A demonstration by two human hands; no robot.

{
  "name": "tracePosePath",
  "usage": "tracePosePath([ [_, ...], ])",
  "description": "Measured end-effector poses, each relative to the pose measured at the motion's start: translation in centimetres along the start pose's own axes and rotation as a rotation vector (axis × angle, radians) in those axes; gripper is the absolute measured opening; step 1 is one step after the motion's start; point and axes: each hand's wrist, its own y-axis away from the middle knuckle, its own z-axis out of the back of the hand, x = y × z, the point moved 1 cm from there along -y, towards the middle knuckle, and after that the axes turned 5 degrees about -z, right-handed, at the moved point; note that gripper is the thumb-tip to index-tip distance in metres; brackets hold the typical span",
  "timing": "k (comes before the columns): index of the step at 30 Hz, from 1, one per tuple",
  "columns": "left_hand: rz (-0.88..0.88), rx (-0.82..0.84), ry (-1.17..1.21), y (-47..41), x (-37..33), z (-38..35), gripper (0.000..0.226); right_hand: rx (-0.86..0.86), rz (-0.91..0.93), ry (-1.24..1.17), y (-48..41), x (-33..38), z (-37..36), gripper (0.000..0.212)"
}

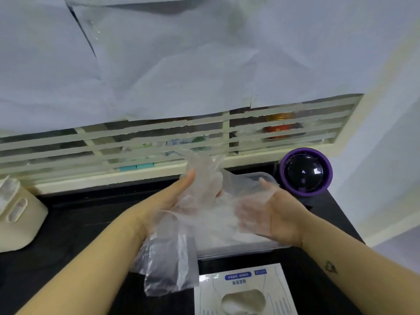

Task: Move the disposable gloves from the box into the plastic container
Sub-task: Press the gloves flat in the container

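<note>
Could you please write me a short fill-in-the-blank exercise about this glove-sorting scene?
1. The left hand grips disposable gloves, touched by the right hand, above the plastic container, which stands on a ____ counter.
2. The glove box has an ____ opening.
3. The round device right of the container has a ____ rim.
Missing words: black; oval; purple.

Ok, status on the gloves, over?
Left hand grips gloves above plastic container. Right hand on them, grip unclear. Gloves trail outside its near-left edge. Nothing blocking.
</note>
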Motion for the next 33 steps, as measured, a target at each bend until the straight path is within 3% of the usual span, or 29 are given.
tracePosePath([
  [3, 0.05, -0.064, 0.105, -0.3, 0.6, 1.1, 0.096, -0.179, 0.271, 0.068, 0.4, 0.3, 1.6, 0.052],
  [6, 0.058, -0.091, 0.147, -0.8, 1.2, 1.6, 0.097, -0.14, 0.478, 0.385, 0.7, -0.1, 1.8, 0.066],
  [10, 0.032, -0.112, 0.141, -1.4, 1.4, 1.3, 0.103, -0.154, 0.432, 0.659, -0.6, -0.8, 1.0, 0.049],
  [12, 0.012, -0.09, 0.146, -1.4, 1.4, 1.3, 0.102, -0.141, 0.372, 0.578, -1.4, -0.4, 0.6, 0.034],
  [15, 0.033, -0.077, 0.198, -1.2, 1.5, 1.8, 0.1, -0.138, 0.328, 0.456, -2.0, 0.9, 0.2, 0.027],
  [17, 0.062, -0.085, 0.215, -0.9, 1.5, 2.2, 0.097, -0.184, 0.318, 0.581, -1.9, 1.8, 0.1, 0.021],
  [20, 0.096, -0.118, 0.335, 0.0, 1.7, 3.3, 0.101, -0.25, 0.338, 0.947, -1.4, 2.8, 0.5, 0.032],
  [24, 0.054, -0.348, 0.098, 2.0, 1.2, 5.7, 0.117, -0.319, 0.334, 1.337, -1.6, 2.7, 1.9, 0.046],
  [28, -0.104, -0.513, -0.318, 3.3, -1.8, 4.6, 0.077, -0.397, 0.256, 1.701, -3.3, 1.8, 2.9, 0.062],
  [30, -0.127, -0.508, -0.562, 2.3, -3.5, 2.1, 0.065, -0.392, 0.222, 1.78, -4.2, 1.6, 3.0, 0.063],
  [33, 0.015, -0.35, -0.959, -1.2, -3.5, -1.1, 0.046, -0.378, 0.181, 1.893, -5.4, 1.3, 2.6, 0.058],
])
